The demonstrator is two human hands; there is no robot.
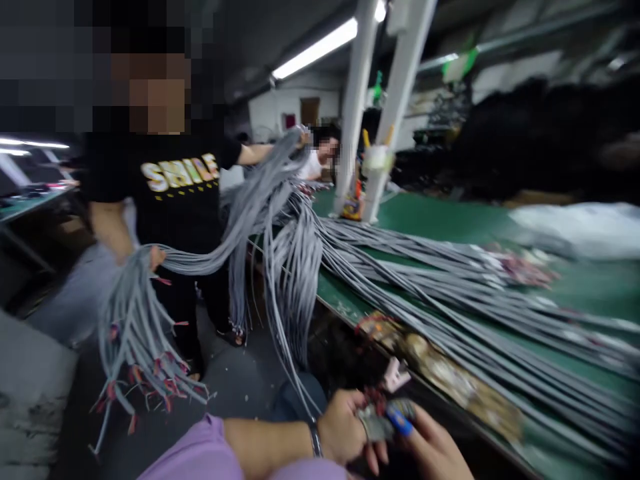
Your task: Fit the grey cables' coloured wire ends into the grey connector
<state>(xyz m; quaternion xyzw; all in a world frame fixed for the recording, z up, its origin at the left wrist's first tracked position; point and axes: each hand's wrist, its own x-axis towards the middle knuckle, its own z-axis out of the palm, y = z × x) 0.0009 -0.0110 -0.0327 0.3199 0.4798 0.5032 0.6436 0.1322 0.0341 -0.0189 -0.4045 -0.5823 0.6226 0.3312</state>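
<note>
At the bottom centre, my left hand [344, 427] is closed around a short grey cable bundle [373, 424] with dark red wires [374, 399] at its upper side. My right hand [433, 437] meets it from the right, its fingers pinched at the bundle's end; blue tape wraps one fingertip and a dark wrap covers another. Blur hides the exact grip. Just above the hands is a pale pink clip-like piece [397, 375]. Long grey cables [295, 287] hang over the table edge, and a few strands run down to my left wrist.
A co-worker in a black shirt [175, 220] stands at left, both hands holding a long grey cable bundle [200, 262]. More cables lie across the green table [430, 213]. White posts [353, 113] rise from it. Another person [315, 160] is farther back. A bag of clear plastic [580, 227] lies at right.
</note>
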